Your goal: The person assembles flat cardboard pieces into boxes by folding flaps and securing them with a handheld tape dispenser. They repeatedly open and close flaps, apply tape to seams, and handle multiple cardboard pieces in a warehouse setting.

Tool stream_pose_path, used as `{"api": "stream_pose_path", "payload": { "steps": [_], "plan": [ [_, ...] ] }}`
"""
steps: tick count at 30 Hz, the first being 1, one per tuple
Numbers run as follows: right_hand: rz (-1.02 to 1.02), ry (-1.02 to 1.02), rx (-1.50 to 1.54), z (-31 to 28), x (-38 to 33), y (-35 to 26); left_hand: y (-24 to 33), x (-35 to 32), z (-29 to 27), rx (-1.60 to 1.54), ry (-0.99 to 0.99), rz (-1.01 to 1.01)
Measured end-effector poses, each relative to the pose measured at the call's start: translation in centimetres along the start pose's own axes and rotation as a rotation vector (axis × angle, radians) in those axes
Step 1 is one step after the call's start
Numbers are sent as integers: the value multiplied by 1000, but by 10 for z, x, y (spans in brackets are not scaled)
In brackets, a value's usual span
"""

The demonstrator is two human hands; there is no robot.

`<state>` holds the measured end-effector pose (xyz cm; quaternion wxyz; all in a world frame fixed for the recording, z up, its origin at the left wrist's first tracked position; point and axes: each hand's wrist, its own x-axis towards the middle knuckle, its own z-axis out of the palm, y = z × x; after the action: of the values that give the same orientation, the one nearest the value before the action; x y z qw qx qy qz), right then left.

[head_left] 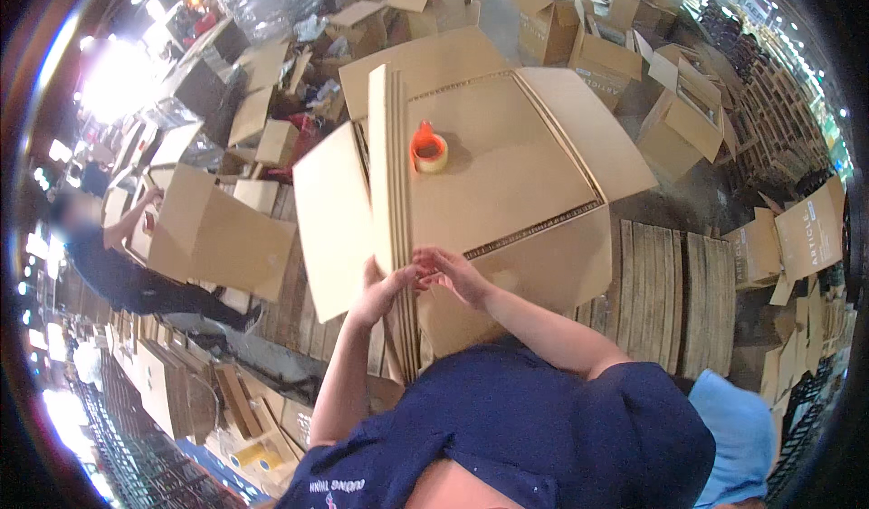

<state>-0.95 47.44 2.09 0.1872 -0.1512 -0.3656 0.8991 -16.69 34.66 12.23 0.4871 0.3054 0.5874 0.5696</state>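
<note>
Across an open box (593,129), long narrow cardboard stack (391,183), tan, layered edges

A long, narrow bundle of flat tan corrugated-cardboard pieces (391,183), stacked in several layers with their edges close together and one broad pale face toward the left, stretches straight and lengthwise across the left part of a large, squarish tan cardboard carton (516,183) with spread flaps

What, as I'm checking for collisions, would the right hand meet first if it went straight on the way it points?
Probably the long cardboard bundle just left of the right hand; the left hand lies close to that line. Depth is unclear; contact is possible already.
</note>
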Motion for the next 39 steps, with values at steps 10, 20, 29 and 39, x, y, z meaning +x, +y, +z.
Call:
{"api": "stream_pose_path", "payload": {
  "steps": [10, 20, 29, 39],
  "plan": [
    [-26, 379, -163, -120, 3, -106, -16, 124, 82, 102, 76, -180],
    [50, 397, -237, -219, 51, -215, -50, 181, 50, 909, 752, -394],
    [51, 152, 23, -200, 123, -238, -25, 209, 101, 65, 130, 194],
    [-234, 65, -1370, -270, 100, -288, -32, 233, 193, 435, 278, -201]
  ]
}}
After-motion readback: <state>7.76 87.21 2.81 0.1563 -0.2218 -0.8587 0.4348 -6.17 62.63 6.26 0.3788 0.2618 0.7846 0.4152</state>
